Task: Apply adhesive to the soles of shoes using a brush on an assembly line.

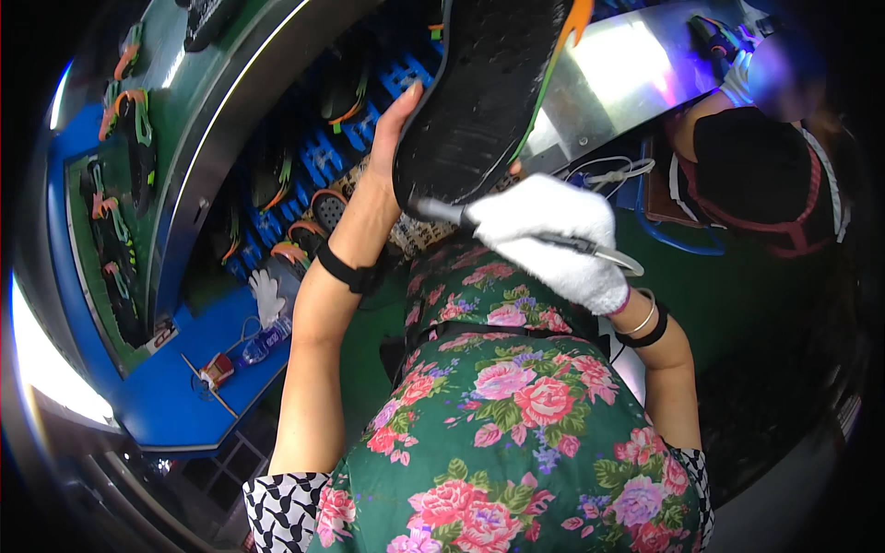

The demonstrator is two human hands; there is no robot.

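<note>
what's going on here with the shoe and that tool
A person in a floral apron holds a black shoe sole up with the bare left hand. The right hand, in a white glove, grips a thin metal tool whose tip meets the lower edge of the sole. More soles with orange and green trim lie on the green conveyor to the left. Another person works at upper right.
</note>
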